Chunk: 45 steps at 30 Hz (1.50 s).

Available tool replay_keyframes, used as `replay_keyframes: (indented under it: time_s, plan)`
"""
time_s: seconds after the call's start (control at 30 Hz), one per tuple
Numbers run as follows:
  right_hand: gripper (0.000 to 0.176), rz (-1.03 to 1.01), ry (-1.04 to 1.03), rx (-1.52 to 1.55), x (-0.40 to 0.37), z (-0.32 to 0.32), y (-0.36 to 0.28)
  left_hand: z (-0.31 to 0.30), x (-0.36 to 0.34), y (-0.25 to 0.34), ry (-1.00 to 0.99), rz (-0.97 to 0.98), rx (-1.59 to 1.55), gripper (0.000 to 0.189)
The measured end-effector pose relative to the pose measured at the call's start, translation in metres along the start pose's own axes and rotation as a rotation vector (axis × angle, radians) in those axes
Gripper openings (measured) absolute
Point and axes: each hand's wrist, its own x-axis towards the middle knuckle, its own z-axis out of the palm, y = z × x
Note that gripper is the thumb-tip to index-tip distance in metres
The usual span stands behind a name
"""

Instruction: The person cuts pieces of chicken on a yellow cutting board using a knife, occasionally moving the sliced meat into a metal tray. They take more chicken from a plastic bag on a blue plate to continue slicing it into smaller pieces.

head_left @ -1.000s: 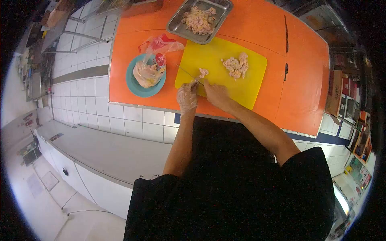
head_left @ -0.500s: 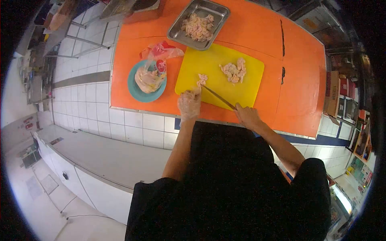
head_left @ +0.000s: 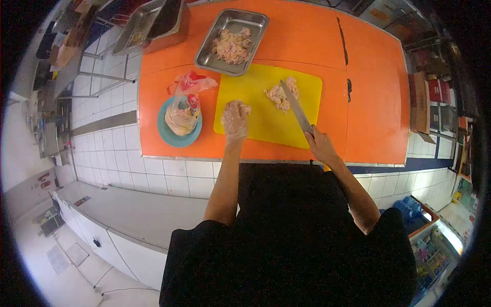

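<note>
My left hand (head_left: 235, 122), in a clear plastic glove, is closed over the left part of the yellow cutting board (head_left: 266, 128). A small pale piece of raw chicken (head_left: 247, 109) shows at its fingertips. In my bare right hand (head_left: 322, 145) is the handle of a long knife (head_left: 298, 111), its blade angled up and left over the board. The blade's tip overlaps a small heap of cut raw chicken (head_left: 276, 96) on the board's upper right part.
Behind the board stands a metal tray (head_left: 209, 65) holding more cut chicken. To the left, a blue-green bowl (head_left: 166, 130) contains a plastic bag (head_left: 180, 120) of raw chicken, its red-printed top spilling onto the orange table (head_left: 378, 102). A deep metal container (head_left: 166, 38) stands at the far left corner.
My left hand has moved up onto the board and closed around the small piece. The knife has lifted from that piece and swung right to the heap. The view has shifted slightly.
</note>
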Motion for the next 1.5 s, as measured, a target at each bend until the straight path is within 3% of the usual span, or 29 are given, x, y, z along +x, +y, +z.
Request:
replay_keyframes:
  time_s: [0.07,0.1,0.17,0.27,0.4,0.47,0.5,0.57,0.6,0.7,0.77,0.8,0.87,0.9,0.97,1.03,1.1,1.17,1.2,1.27,1.3,1.37,1.43,1.5]
  plan:
    - [0.043,0.012,-0.008,0.072,0.003,-0.006,0.002,0.006,0.010,0.009,0.000,0.130,0.294,0.008]
    - [0.042,0.010,0.012,0.075,0.004,-0.007,0.003,0.018,0.007,-0.001,-0.006,0.135,0.295,0.008]
    - [0.041,0.005,0.033,0.089,0.007,-0.008,0.004,0.043,-0.006,-0.036,-0.227,0.032,0.079,0.009]
    - [0.035,-0.019,0.075,0.184,0.012,-0.008,0.008,0.037,-0.005,-0.025,-0.323,0.006,0.133,0.018]
    - [0.033,0.000,0.105,0.236,0.017,-0.013,0.009,0.050,0.016,0.006,-0.233,0.008,0.168,0.022]
    - [0.033,-0.002,0.100,0.279,0.016,-0.012,0.011,0.067,0.030,0.017,-0.139,-0.182,-0.453,0.026]
    - [0.034,0.008,0.101,0.255,0.016,-0.011,0.012,0.068,0.034,0.027,-0.146,-0.183,-0.455,0.026]
    - [0.034,0.022,0.100,0.229,0.015,-0.010,0.016,0.066,0.043,0.047,-0.227,0.141,0.285,0.022]
    - [0.034,0.006,0.107,0.224,0.015,-0.008,0.018,0.073,0.040,0.035,-0.229,0.141,0.285,0.022]
    - [0.034,0.002,0.126,0.239,0.016,-0.011,0.019,0.089,0.032,0.001,-0.251,0.146,0.170,0.020]
    - [0.034,0.019,0.140,0.265,0.017,-0.013,0.018,0.082,0.026,0.001,-0.154,-0.108,0.071,0.023]
    - [0.034,0.015,0.138,0.297,0.018,-0.014,0.018,0.089,0.024,-0.006,-0.159,-0.102,0.073,0.023]
    - [0.034,0.013,0.129,0.330,0.019,-0.012,0.018,0.111,0.008,-0.021,-0.091,-0.258,-0.506,0.027]
    - [0.035,0.006,0.136,0.318,0.021,-0.009,0.019,0.107,0.011,0.001,-0.092,-0.260,-0.504,0.027]
    - [0.036,0.004,0.137,0.300,0.019,-0.007,0.017,0.086,0.022,0.066,-0.232,0.096,0.042,0.023]
    - [0.037,0.057,0.038,0.246,0.020,-0.016,0.007,0.089,0.020,0.071,-0.220,-0.006,-0.149,0.022]
    - [0.038,0.015,0.081,0.229,0.019,-0.012,0.010,0.088,0.022,0.067,-0.204,-0.097,-0.334,0.022]
    - [0.038,-0.027,0.128,0.221,0.019,-0.012,0.012,0.075,0.018,0.044,-0.175,0.196,0.143,0.019]
    - [0.039,0.028,0.104,0.226,0.019,-0.015,0.013,0.066,0.014,0.038,-0.174,0.202,0.147,0.019]
    - [0.039,0.083,0.083,0.238,0.019,-0.017,0.014,0.045,0.007,0.029,-0.287,-0.167,0.035,0.017]
    - [0.040,0.080,0.082,0.287,0.019,-0.020,0.014,0.034,0.013,0.032,-0.288,-0.163,0.040,0.017]
    - [0.040,0.079,0.079,0.341,0.021,-0.019,0.012,0.004,0.035,0.058,-0.246,-0.358,-0.235,0.016]
    - [0.037,0.086,0.080,0.387,0.022,-0.018,0.011,-0.037,0.072,0.103,-0.149,-0.347,-0.309,0.011]
    - [0.036,0.055,0.097,0.373,0.023,-0.014,0.013,-0.075,0.107,0.148,0.109,-0.076,-0.362,0.008]
